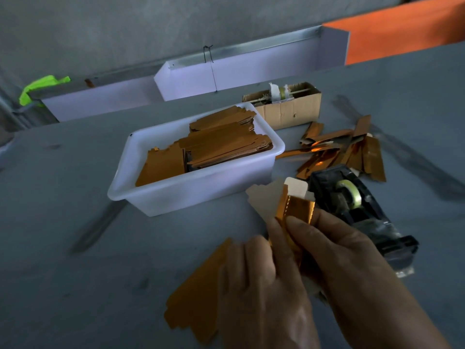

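Left hand (261,285) and right hand (352,263) clamp fingers on one gold carton (299,207), hiding its lower half; one tape dispenser (334,195) partly covered; one white tub (188,195).

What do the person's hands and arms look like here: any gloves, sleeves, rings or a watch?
Both are bare. The left hand and right hand wear no gloves, and no ring shows on the visible fingers. The right forearm is uncovered to the frame edge, with no sleeve, watch or band in view.
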Motion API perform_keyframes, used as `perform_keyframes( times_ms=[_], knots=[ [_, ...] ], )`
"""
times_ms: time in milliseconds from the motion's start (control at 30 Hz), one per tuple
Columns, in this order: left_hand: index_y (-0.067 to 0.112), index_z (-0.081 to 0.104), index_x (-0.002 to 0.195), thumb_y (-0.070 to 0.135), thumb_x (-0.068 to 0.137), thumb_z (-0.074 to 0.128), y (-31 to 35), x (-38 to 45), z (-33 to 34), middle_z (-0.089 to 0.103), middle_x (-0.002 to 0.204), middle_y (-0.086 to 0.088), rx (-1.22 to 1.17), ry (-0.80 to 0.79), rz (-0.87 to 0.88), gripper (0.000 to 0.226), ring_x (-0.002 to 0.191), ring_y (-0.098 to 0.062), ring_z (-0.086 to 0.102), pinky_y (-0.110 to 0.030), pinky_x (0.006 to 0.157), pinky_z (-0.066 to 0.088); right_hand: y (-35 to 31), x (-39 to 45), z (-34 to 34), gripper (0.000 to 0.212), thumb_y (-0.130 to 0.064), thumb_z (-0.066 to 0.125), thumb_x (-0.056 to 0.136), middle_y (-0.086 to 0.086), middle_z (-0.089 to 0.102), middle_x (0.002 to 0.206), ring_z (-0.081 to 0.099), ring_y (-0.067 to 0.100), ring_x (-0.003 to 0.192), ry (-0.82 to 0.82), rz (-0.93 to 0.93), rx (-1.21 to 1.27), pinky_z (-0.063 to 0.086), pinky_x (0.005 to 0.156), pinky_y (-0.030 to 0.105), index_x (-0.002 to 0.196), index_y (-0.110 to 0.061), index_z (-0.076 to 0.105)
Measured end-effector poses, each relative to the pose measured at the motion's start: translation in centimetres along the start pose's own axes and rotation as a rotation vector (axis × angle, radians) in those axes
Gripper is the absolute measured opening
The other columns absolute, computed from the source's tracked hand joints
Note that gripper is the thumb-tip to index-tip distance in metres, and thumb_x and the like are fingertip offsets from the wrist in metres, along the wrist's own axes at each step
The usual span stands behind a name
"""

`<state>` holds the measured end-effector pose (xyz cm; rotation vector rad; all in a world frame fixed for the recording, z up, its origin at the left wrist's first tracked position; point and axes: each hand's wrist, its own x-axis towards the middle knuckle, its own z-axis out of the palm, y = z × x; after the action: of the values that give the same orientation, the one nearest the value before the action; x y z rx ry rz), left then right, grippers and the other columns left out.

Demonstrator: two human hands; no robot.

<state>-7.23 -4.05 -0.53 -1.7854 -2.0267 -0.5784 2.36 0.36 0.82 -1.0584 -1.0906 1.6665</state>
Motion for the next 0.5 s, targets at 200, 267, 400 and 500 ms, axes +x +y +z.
perform_keyframes(
  times_ms=[200,267,400,500],
  knots=[
    [0.009,0.077,0.086,0.019,0.095,0.036,1.2,0.0,-0.3,0.059,0.06,-0.005,-0.062,-0.183,0.004,0.043,0.051,-0.022,0.06,-0.02,0.035,0.038,-0.1,-0.8,0.1,0.039,-0.052,0.063,0.063,0.012,0.07,0.076,0.067,0.022,0.069,0.03,-0.041,-0.163,0.054,0.065,0.028,0.081,-0.019,0.07],
    [0.016,0.079,0.093,0.027,0.081,0.048,1.4,-0.6,0.0,0.059,0.068,-0.002,-0.191,-0.025,0.035,0.035,0.056,-0.018,0.061,-0.02,0.039,0.041,0.1,-0.7,-0.2,0.026,-0.039,0.066,0.074,0.019,0.066,0.075,0.06,0.028,0.065,0.079,-0.038,-0.189,0.052,0.066,0.034,0.077,-0.014,0.068],
    [0.044,0.073,0.083,0.03,0.068,0.069,-0.1,-0.6,-0.4,0.066,0.081,0.013,-0.854,-0.052,-0.354,0.021,0.077,-0.002,0.064,-0.019,0.069,0.052,0.3,-0.8,-0.5,0.026,-0.033,0.065,0.067,0.015,0.059,0.07,0.052,0.027,0.067,0.071,0.063,0.003,0.045,0.068,0.042,0.072,-0.008,0.065],
    [0.031,0.073,0.076,0.038,0.066,0.083,-0.7,-0.3,-1.0,0.073,0.07,0.0,-1.249,-0.346,-0.674,0.016,0.061,-0.015,0.071,-0.028,0.054,0.058,0.2,-1.1,-0.7,0.035,-0.034,0.064,0.067,0.012,0.049,0.068,0.044,0.024,0.065,0.064,0.08,0.057,0.041,0.065,0.036,0.074,-0.001,0.057]
  ],
)
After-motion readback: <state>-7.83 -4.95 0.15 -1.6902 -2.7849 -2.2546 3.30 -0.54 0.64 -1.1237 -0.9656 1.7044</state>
